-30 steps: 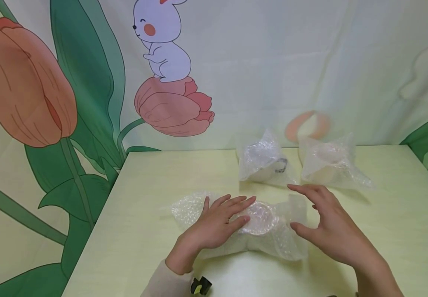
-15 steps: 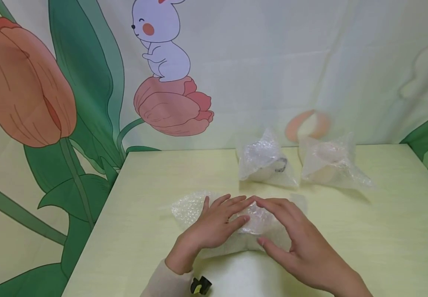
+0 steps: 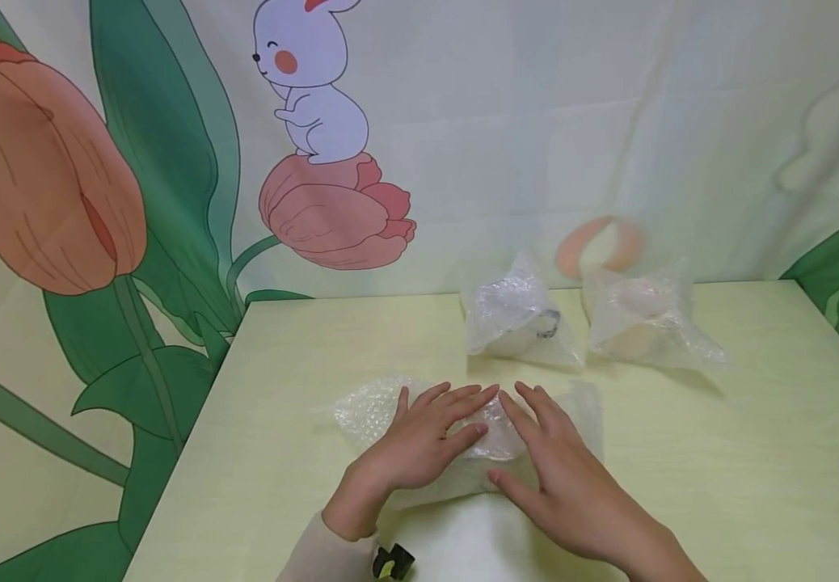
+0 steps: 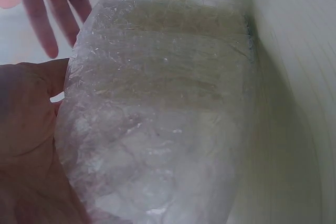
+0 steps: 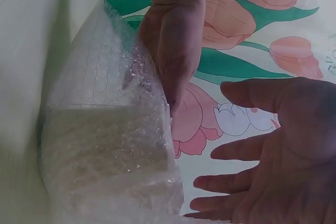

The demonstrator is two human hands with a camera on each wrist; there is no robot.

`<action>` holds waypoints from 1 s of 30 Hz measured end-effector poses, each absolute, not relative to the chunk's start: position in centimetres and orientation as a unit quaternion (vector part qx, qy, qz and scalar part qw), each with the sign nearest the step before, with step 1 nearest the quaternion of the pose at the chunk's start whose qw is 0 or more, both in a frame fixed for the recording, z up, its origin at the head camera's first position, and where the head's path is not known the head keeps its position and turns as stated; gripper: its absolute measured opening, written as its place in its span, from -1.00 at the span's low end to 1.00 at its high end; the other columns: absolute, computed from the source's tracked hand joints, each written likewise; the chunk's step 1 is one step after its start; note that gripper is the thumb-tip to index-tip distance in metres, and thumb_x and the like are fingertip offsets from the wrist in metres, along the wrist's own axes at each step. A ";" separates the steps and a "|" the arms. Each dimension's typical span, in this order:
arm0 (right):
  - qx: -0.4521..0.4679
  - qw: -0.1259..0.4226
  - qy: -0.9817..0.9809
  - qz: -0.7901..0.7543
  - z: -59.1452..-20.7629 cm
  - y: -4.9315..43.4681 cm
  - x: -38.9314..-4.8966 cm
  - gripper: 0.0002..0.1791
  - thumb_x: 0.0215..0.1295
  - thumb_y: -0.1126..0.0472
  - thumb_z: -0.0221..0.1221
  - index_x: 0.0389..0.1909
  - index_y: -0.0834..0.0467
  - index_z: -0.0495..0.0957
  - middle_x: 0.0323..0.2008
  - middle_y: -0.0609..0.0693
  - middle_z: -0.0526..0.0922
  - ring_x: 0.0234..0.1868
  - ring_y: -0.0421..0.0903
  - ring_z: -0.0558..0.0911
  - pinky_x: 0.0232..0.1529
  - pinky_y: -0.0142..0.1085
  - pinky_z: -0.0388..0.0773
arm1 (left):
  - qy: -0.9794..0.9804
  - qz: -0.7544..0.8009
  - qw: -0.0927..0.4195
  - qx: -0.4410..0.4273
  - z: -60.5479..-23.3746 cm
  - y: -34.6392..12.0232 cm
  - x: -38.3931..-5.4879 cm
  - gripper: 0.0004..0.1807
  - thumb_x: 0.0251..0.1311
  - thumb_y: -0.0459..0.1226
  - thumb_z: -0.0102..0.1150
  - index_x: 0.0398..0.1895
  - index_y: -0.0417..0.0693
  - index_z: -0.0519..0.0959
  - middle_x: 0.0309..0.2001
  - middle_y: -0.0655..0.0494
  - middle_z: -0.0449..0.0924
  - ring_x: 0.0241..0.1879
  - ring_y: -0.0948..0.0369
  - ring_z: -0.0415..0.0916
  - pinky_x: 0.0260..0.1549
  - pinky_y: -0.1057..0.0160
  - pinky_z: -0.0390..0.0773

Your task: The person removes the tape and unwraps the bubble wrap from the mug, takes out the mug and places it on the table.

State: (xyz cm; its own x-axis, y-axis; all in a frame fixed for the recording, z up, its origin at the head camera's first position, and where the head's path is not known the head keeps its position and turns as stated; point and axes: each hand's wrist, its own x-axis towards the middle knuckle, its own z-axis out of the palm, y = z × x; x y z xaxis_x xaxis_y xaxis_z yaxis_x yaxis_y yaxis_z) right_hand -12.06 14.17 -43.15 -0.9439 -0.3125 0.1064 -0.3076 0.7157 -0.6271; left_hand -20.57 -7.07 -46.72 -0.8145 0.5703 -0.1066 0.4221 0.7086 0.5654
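A bubble-wrapped package (image 3: pixel 491 440) lies on the table in front of me, with a round clear shape showing through its middle in the head view. My left hand (image 3: pixel 427 440) rests on its left part, fingers spread and straight. Over the right part is my right hand (image 3: pixel 561 477), fingers extended and its fingertips near those of the left. In the right wrist view a gap shows between the right hand (image 5: pixel 278 150) and the wrap (image 5: pixel 110 145). The left wrist view shows a pale, yellowish band inside the wrap (image 4: pixel 157 103); what the contents are cannot be told.
Two more bubble-wrapped packages stand at the back of the table (image 3: pixel 288 347): one with a dark mark (image 3: pixel 517 315), the other (image 3: pixel 645 319) to its right. Behind the table hangs a cloth backdrop (image 3: pixel 507 121) with tulips and a white rabbit.
My right hand has moved left from beside the package's right end to above it, close to the left hand, its fingers now more spread. The left hand has stayed put.
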 end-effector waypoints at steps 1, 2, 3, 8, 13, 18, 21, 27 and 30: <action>-0.161 0.006 0.928 -0.336 -43.1 14.2 -12.1 -0.14 0.44 -0.04 0.28 0.64 0.04 0.12 0.65 0.10 0.05 0.65 0.24 0.03 0.42 0.34 0.28 | 0.914 0.269 0.138 0.271 -46.7 -7.1 -20.6 -0.45 0.57 0.18 -0.17 0.57 0.65 0.18 0.59 0.37 0.24 0.65 -0.06 -0.02 0.46 -0.53 -0.33; -0.154 0.007 0.929 -0.335 -43.1 14.3 -12.1 -0.14 0.44 -0.04 0.28 0.63 0.06 0.13 0.65 0.10 0.05 0.65 0.25 0.01 0.43 0.35 0.26 | 0.914 0.269 0.138 0.271 -46.7 -7.1 -20.6 -0.45 0.57 0.18 -0.17 0.57 0.65 0.18 0.58 0.37 0.24 0.64 -0.07 -0.01 0.46 -0.53 -0.33; -0.150 0.006 0.931 -0.334 -43.1 14.4 -12.2 -0.14 0.44 -0.04 0.28 0.63 0.06 0.14 0.65 0.10 0.06 0.65 0.25 0.02 0.43 0.36 0.26 | 0.914 0.268 0.138 0.270 -46.7 -7.1 -20.6 -0.45 0.57 0.18 -0.16 0.57 0.65 0.19 0.58 0.37 0.24 0.64 -0.07 -0.01 0.46 -0.53 -0.32; -0.133 -0.012 0.937 -0.322 -43.1 14.9 -12.5 -0.18 0.42 -0.02 0.30 0.61 0.03 0.20 0.53 0.13 0.23 0.54 0.22 0.23 0.32 0.27 0.41 | 0.914 0.267 0.138 0.271 -46.8 -7.1 -20.7 -0.45 0.57 0.19 -0.16 0.57 0.65 0.19 0.57 0.37 0.26 0.64 -0.09 0.01 0.46 -0.53 -0.32; -0.116 -0.030 0.946 -0.300 -43.2 15.4 -12.7 -0.22 0.38 -0.04 0.33 0.56 -0.02 0.29 0.34 0.13 0.37 0.35 0.15 0.39 0.15 0.13 0.54 | 0.914 0.268 0.137 0.271 -46.9 -7.1 -20.7 -0.45 0.56 0.20 -0.16 0.57 0.67 0.18 0.57 0.37 0.26 0.63 -0.07 0.01 0.46 -0.53 -0.33; -0.090 -0.029 0.955 -0.282 -43.2 15.7 -13.0 -0.21 0.36 -0.16 0.32 0.54 -0.05 0.31 0.23 0.14 0.40 0.22 0.14 0.42 -0.03 0.01 0.55 | 0.914 0.268 0.138 0.272 -46.9 -7.2 -20.7 -0.45 0.56 0.21 -0.18 0.57 0.67 0.18 0.57 0.36 0.26 0.64 -0.06 0.01 0.47 -0.53 -0.33; -0.070 -0.018 0.959 -0.273 -43.2 16.0 -13.2 -0.17 0.35 -0.27 0.29 0.54 -0.03 0.32 0.17 0.15 0.42 0.09 0.11 0.44 -0.15 -0.11 0.51 | 0.913 0.270 0.139 0.273 -46.8 -7.2 -20.6 -0.45 0.57 0.20 -0.18 0.57 0.65 0.18 0.58 0.35 0.26 0.64 -0.08 0.01 0.46 -0.53 -0.33; -0.035 0.021 0.964 -0.264 -43.2 16.8 -13.8 -0.07 0.31 -0.44 0.19 0.55 0.00 0.30 0.07 0.13 0.45 -0.02 0.05 0.43 -0.29 -0.27 0.38 | 0.910 0.278 0.141 0.275 -46.7 -7.1 -20.7 -0.45 0.57 0.19 -0.17 0.57 0.64 0.19 0.58 0.32 0.27 0.63 -0.12 0.00 0.45 -0.54 -0.34; -0.033 0.033 0.964 -0.260 -43.3 17.1 -14.0 -0.05 0.30 -0.49 0.17 0.54 0.00 0.30 0.06 0.14 0.47 -0.04 0.05 0.45 -0.32 -0.26 0.38 | 0.910 0.278 0.142 0.274 -46.7 -7.1 -20.7 -0.45 0.57 0.19 -0.17 0.57 0.63 0.19 0.58 0.32 0.27 0.63 -0.12 0.00 0.46 -0.54 -0.34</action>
State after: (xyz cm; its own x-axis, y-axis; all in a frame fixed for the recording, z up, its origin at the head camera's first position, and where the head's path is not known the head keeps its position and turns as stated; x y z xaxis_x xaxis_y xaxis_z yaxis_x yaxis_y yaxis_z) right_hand -14.01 17.15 -43.30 -0.9956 -0.0812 -0.0462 -0.0469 0.8623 -0.5043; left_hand -20.67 -7.14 -46.72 -0.8090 0.5782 -0.1058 0.4204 0.6950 0.5833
